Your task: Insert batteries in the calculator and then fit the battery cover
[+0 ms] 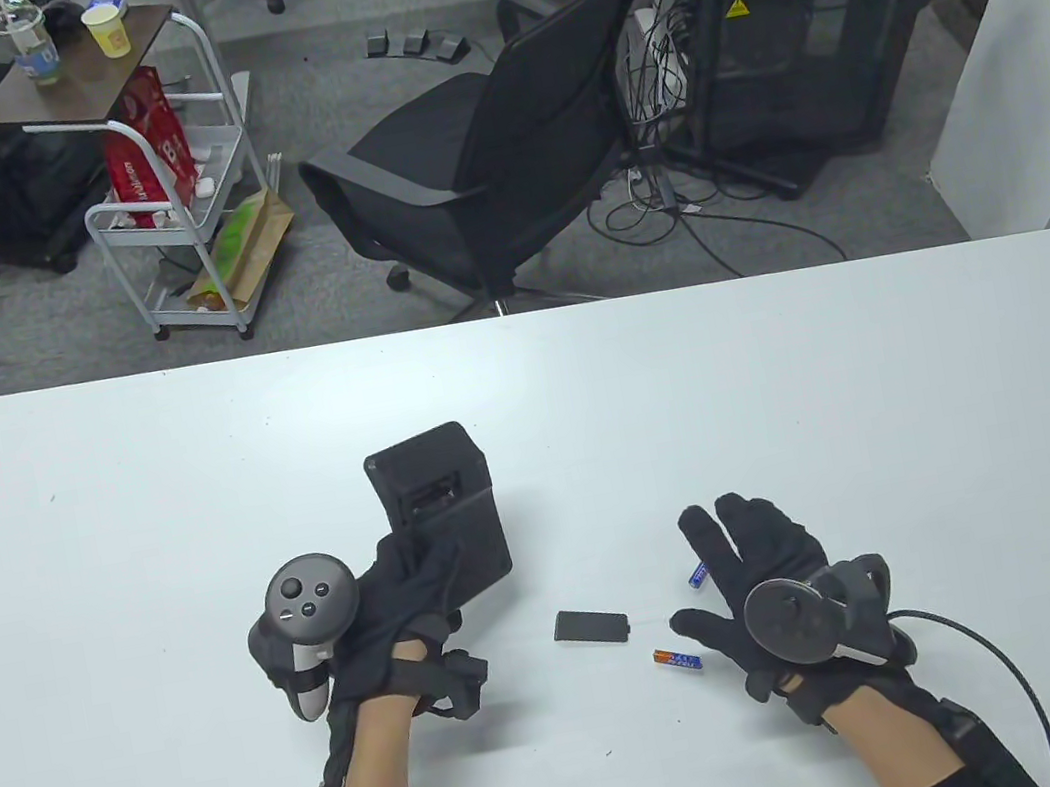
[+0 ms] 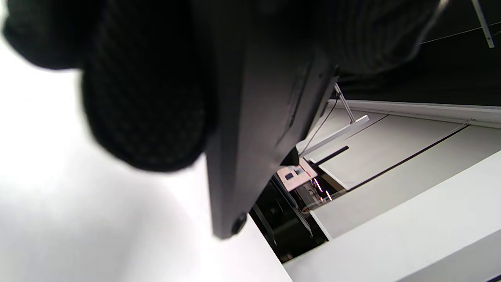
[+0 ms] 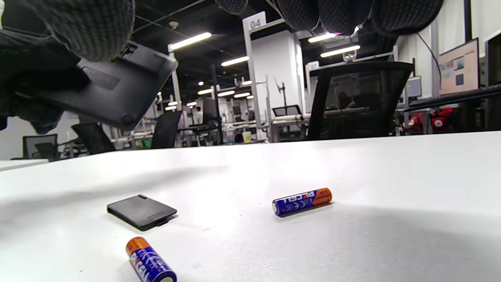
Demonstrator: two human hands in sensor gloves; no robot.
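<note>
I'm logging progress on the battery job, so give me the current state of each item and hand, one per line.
Black plastic calculator: held off the table, back up, battery bay open and empty.
Flat black battery cover: off, lying on the white table.
Blue-and-orange battery nearer the cover: loose on the table.
Second blue-and-orange battery: loose, under the right fingers.
Left hand: grips the calculator.
Right hand: open, holds nothing.

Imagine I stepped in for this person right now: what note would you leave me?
Left hand: holds the calculator back side up, raised off the table, its battery slot open and looking empty.
Right hand: open, holds nothing, hovers above the batteries.
One battery lies under its fingers, the other battery nearer you, the cover between the hands.
Done: nothing fitted.
Left: put in both batteries, then fit the cover.
</note>
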